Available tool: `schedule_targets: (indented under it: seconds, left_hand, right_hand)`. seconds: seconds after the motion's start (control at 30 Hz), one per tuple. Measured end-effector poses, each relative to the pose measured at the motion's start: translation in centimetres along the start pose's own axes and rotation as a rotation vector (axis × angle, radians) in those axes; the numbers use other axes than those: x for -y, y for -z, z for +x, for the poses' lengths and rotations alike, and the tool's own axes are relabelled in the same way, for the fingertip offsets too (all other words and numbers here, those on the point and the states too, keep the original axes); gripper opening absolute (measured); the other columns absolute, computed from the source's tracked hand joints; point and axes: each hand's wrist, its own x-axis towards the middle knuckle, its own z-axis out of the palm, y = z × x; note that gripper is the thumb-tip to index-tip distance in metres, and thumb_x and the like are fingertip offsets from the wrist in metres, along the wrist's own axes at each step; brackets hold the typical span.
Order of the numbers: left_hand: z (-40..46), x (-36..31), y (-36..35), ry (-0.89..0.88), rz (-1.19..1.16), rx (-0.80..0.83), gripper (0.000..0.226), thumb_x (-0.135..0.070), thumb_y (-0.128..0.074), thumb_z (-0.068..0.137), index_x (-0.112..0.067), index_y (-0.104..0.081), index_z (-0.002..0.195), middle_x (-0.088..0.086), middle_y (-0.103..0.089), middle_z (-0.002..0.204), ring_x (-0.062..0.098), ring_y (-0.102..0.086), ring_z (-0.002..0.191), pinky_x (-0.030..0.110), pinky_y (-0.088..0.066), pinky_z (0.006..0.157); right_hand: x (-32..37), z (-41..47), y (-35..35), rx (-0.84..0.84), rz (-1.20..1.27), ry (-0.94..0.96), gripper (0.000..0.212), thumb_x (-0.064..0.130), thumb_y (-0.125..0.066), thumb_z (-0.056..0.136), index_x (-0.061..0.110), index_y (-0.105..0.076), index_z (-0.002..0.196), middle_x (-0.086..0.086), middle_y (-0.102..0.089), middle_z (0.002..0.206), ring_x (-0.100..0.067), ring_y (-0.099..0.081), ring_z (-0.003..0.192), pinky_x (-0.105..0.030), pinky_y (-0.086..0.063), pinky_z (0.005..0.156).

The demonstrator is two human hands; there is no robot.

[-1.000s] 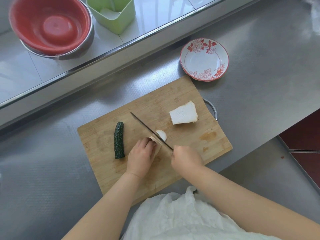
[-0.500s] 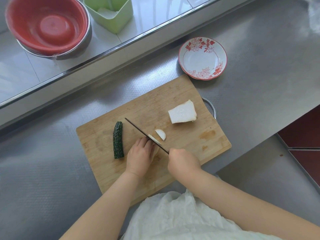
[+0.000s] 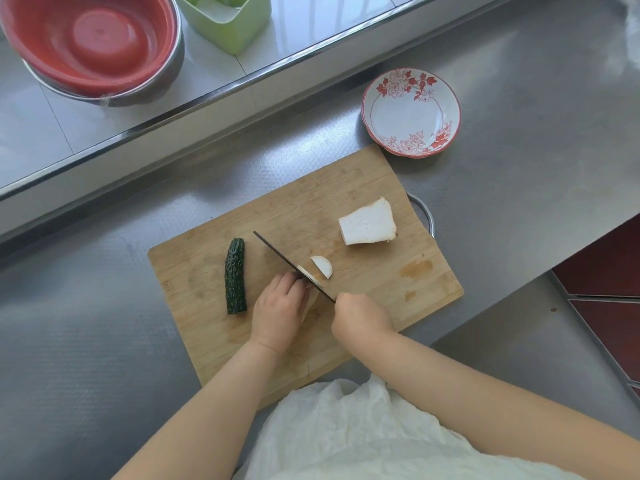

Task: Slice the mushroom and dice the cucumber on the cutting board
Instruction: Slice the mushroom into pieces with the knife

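Observation:
A wooden cutting board (image 3: 381,188) lies on the steel counter. My left hand (image 3: 277,310) holds down a pale mushroom piece (image 3: 310,298), mostly hidden under its curled fingers. My right hand (image 3: 360,317) grips the handle of a dark knife (image 3: 277,252), whose blade cuts down into the piece right beside my left fingertips. One cut slice (image 3: 322,266) lies flat just beyond the blade, and another leans against it. A large white mushroom chunk (image 3: 367,223) sits on the board's right part. The dark green cucumber (image 3: 235,276) lies left of my left hand.
A red-flowered white bowl (image 3: 411,111) stands past the board's far right corner. On the raised ledge at the back sit a red bowl inside a steel bowl (image 3: 93,46) and a green container (image 3: 228,19). The counter edge drops off at the right.
The knife has come down through the mushroom piece and a second slice stands against the blade. Both hands stayed in place; the camera shifted slightly.

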Motion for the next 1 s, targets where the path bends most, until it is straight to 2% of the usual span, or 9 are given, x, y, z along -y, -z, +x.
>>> schedule_targets:
  seconds: [0.07,0.17,0.27,0.4,0.5,0.63,0.77,1.0]
  left_hand:
    - [-0.1,0.0,-0.1,-0.003,-0.005,0.005,0.025,-0.021,-0.05,0.093,-0.005,-0.065,0.082,0.008,-0.062,0.086,0.026,-0.053,0.072,0.035,-0.046,0.053]
    - [-0.1,0.0,0.1,-0.01,-0.022,0.016,0.023,-0.021,-0.051,0.093,-0.006,-0.066,0.083,0.006,-0.061,0.085,0.025,-0.054,0.074,0.036,-0.047,0.055]
    - [0.0,-0.2,0.5,-0.015,-0.039,0.021,0.024,-0.021,-0.05,0.093,-0.007,-0.066,0.082,0.005,-0.06,0.083,0.023,-0.053,0.074,0.033,-0.047,0.059]
    - [0.0,-0.4,0.6,0.028,-0.053,0.048,0.026,-0.023,-0.048,0.092,-0.007,-0.067,0.083,0.006,-0.061,0.085,0.025,-0.055,0.073,0.035,-0.048,0.057]
    - [-0.2,-0.2,0.6,0.038,-0.051,0.059,0.027,-0.024,-0.048,0.091,-0.006,-0.068,0.087,0.007,-0.063,0.088,0.027,-0.057,0.075,0.036,-0.049,0.056]
    - [-0.3,-0.3,0.7,0.048,-0.031,0.073,0.03,-0.024,-0.045,0.089,-0.004,-0.067,0.087,0.01,-0.063,0.086,0.031,-0.058,0.074,0.037,-0.051,0.057]
    - [-0.3,-0.3,0.7,0.059,-0.025,0.09,0.031,-0.024,-0.044,0.09,-0.004,-0.067,0.088,0.01,-0.063,0.086,0.031,-0.058,0.075,0.039,-0.051,0.058]
    - [-0.3,-0.2,0.7,0.039,-0.049,0.048,0.026,-0.023,-0.047,0.089,-0.004,-0.066,0.085,0.009,-0.062,0.084,0.03,-0.056,0.073,0.036,-0.049,0.054]
  right_hand:
    - [-0.3,0.4,-0.2,0.005,0.023,-0.011,0.022,0.006,-0.041,0.094,0.01,-0.056,0.109,-0.009,-0.063,0.103,-0.027,-0.061,0.093,-0.03,-0.045,0.067]
    - [-1.0,1.5,0.5,0.013,0.167,-0.03,0.018,0.019,-0.044,0.098,0.01,-0.057,0.107,-0.004,-0.058,0.086,-0.026,-0.058,0.084,-0.03,-0.044,0.066]
    - [-1.8,2.2,1.1,0.034,0.339,-0.034,0.026,0.03,-0.047,0.098,0.007,-0.056,0.106,-0.01,-0.063,0.092,-0.03,-0.062,0.089,-0.037,-0.053,0.077]
    - [-2.1,1.1,0.6,-0.024,0.211,0.026,0.022,0.029,-0.042,0.099,0.013,-0.056,0.093,-0.004,-0.055,0.079,-0.027,-0.057,0.08,-0.032,-0.048,0.067]
    - [-2.0,-0.2,0.0,-0.108,0.116,0.073,0.018,0.02,-0.042,0.097,0.014,-0.058,0.099,-0.007,-0.061,0.088,-0.027,-0.055,0.078,-0.029,-0.04,0.06]
    - [-1.8,-1.7,-0.8,-0.153,0.035,0.129,0.02,0.013,-0.041,0.095,0.016,-0.058,0.105,-0.009,-0.066,0.095,-0.03,-0.063,0.085,-0.028,-0.035,0.058]
    - [-1.5,-1.8,-1.0,-0.128,0.024,0.112,0.028,0.009,-0.042,0.092,0.017,-0.057,0.114,-0.008,-0.066,0.097,-0.03,-0.063,0.086,-0.028,-0.035,0.057]
    - [-1.1,-2.0,-0.9,-0.079,0.0,0.072,0.025,0.007,-0.043,0.092,0.013,-0.056,0.112,-0.009,-0.066,0.099,-0.029,-0.064,0.09,-0.028,-0.038,0.061]
